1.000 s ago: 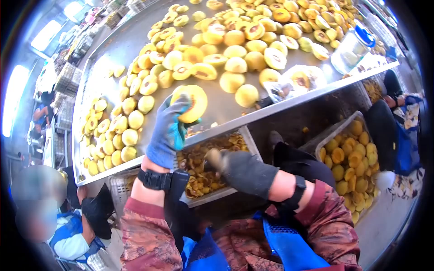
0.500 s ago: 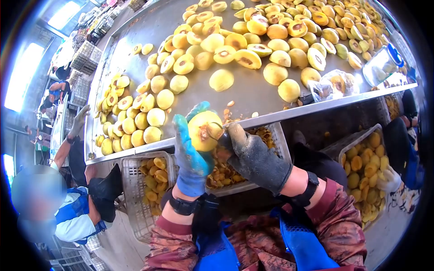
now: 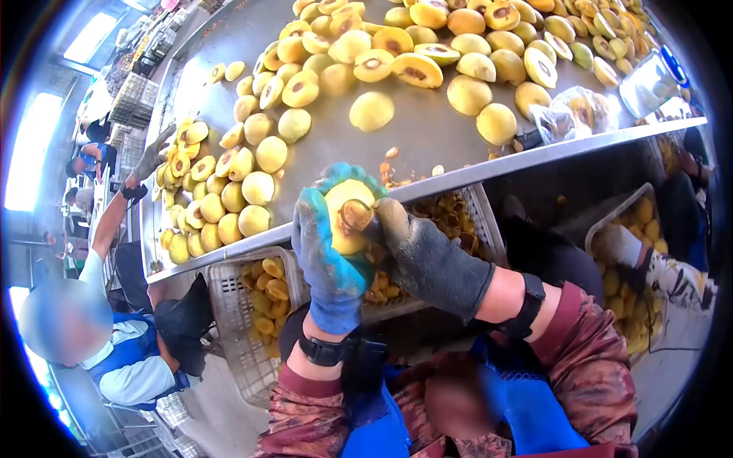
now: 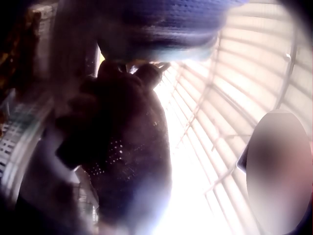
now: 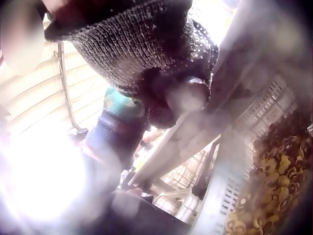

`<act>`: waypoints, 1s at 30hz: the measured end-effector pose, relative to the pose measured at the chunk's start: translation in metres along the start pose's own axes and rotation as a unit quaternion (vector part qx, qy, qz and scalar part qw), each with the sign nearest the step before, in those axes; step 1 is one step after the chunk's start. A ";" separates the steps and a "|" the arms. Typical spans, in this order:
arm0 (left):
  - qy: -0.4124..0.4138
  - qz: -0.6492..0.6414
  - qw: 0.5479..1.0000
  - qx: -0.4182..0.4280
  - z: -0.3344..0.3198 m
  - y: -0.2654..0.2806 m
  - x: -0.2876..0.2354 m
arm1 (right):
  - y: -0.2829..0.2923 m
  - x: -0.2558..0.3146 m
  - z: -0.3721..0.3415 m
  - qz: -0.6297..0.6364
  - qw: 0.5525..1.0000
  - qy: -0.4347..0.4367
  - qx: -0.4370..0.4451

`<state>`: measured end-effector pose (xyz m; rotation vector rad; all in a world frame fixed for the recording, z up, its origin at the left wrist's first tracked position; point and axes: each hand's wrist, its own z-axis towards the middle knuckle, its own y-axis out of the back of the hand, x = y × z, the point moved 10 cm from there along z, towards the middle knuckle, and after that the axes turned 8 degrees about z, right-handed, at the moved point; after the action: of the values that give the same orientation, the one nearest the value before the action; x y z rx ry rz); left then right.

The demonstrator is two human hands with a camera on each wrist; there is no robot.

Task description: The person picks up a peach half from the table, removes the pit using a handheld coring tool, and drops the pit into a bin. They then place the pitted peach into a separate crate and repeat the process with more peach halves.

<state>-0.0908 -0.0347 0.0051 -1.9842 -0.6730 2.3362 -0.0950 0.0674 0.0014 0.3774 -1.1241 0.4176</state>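
Note:
In the head view my left hand [image 3: 327, 263], in a blue and teal glove, cups a halved yellow peach [image 3: 350, 192] with its cut side up. A brown stone area shows at the fruit's middle. My right hand [image 3: 439, 259], in a dark grey knit glove, grips a small dark tool [image 3: 373, 227] whose tip meets the peach beside the stone. Most of that tool is hidden by the fingers. Both hands are over the table's front edge. The right wrist view shows the dark glove [image 5: 142, 49] close up with the blue glove [image 5: 120, 127] behind it; the left wrist view is dark.
Many peach halves [image 3: 370, 112] lie on the metal table [image 3: 427, 137]. Below its edge stand a crate of scraps [image 3: 489, 221] and a crate of peach halves [image 3: 229, 305]. A plastic bag [image 3: 573, 114] and clear jar [image 3: 649, 84] are at right. Another person [image 3: 130, 359] sits at left.
My left hand has brought the peach from over the table to the front edge. My right hand has risen to meet it, and the tool now works at the stone.

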 end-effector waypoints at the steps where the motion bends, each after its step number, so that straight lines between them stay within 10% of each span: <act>1: 0.003 -0.004 1.000 -0.007 0.000 0.001 0.001 | -0.001 -0.003 -0.001 -0.002 1.000 -0.009 0.003; 6: 0.006 0.016 0.999 -0.038 -0.004 0.006 0.000 | -0.007 -0.016 -0.009 -0.020 0.997 -0.071 0.039; 11: -0.161 0.331 0.930 -0.026 -0.012 0.004 -0.023 | -0.015 -0.035 -0.013 0.048 0.993 -0.099 0.034; 15: -0.007 0.065 0.998 -0.023 -0.004 0.007 0.002 | -0.022 -0.041 -0.018 0.010 0.985 -0.153 0.084; 21: -0.011 0.020 0.999 -0.034 -0.002 -0.002 -0.001 | -0.009 -0.019 -0.010 0.026 0.999 -0.025 -0.014; 30: -0.161 0.337 0.928 -0.008 -0.011 -0.007 -0.027 | -0.014 -0.017 -0.017 0.040 0.997 -0.048 0.040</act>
<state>-0.0772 -0.0324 0.0320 -2.0983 0.0290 3.0806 -0.0805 0.0612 -0.0222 0.4268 -1.2207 0.5206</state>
